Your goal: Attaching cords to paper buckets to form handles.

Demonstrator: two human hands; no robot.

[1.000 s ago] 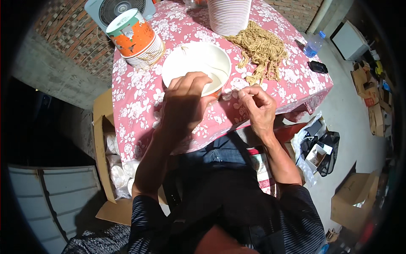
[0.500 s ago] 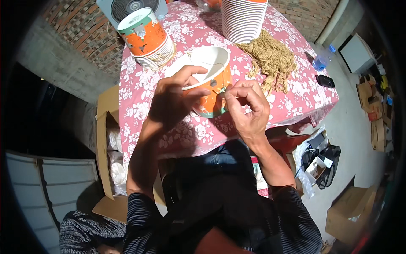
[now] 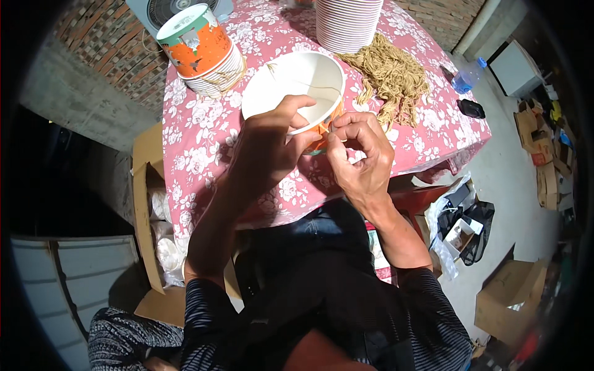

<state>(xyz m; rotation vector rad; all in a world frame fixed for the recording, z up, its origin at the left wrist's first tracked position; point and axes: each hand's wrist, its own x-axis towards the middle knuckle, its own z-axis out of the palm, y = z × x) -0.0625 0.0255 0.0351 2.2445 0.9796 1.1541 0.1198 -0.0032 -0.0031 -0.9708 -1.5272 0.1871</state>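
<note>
A white-lined paper bucket (image 3: 260, 86) with an orange and green outside tilts on the table in front of me, its mouth turned up. My left hand (image 3: 272, 139) grips its near rim, fingers over the inside and thumb at the outer wall. At the bucket's near right side, my right hand (image 3: 362, 145) pinches the end of a thin cord between thumb and forefinger. A strand of cord (image 3: 315, 85) runs across the inside. A heap of tan cords (image 3: 393, 80) lies just beyond my right hand.
A tall stack of white-rimmed buckets (image 3: 348, 25) stands at the back. Upturned orange buckets (image 3: 198, 52) are stacked at back left, near a fan (image 3: 170, 7). A plastic bottle (image 3: 468, 77) and a black object (image 3: 471, 109) sit on the right. Open cartons (image 3: 148, 216) flank the table.
The bucket has tipped so more of its inside shows and less of its orange side. Both hands stay at its near rim, the right still pinching.
</note>
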